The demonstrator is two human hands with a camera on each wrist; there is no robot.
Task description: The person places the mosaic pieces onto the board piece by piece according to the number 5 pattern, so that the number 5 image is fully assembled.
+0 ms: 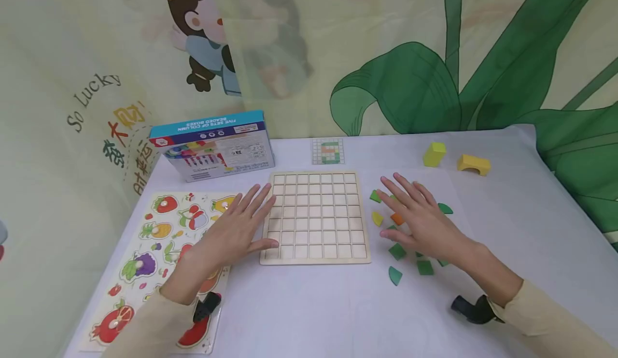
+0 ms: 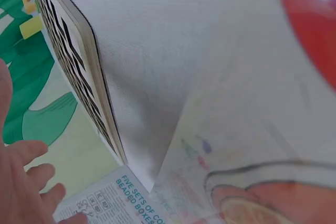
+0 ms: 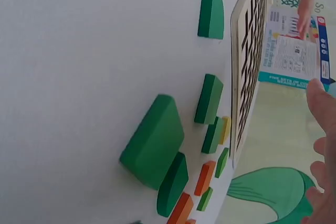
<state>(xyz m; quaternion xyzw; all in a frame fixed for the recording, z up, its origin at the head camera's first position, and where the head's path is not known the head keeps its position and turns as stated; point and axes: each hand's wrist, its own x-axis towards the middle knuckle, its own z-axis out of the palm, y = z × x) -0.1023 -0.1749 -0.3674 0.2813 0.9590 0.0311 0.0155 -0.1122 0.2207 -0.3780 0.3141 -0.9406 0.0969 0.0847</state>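
Nearest us, our right hand [image 1: 425,221] lies flat, fingers spread, its grip holding nothing, over the coloured tiles [image 1: 398,251] at 3 o'clock of the grid board [image 1: 316,217]. Our left hand [image 1: 236,229] rests flat and empty-gripped on the board's 9 o'clock edge, beside the fruit puzzle [image 1: 154,234] on the surface [image 1: 521,229].
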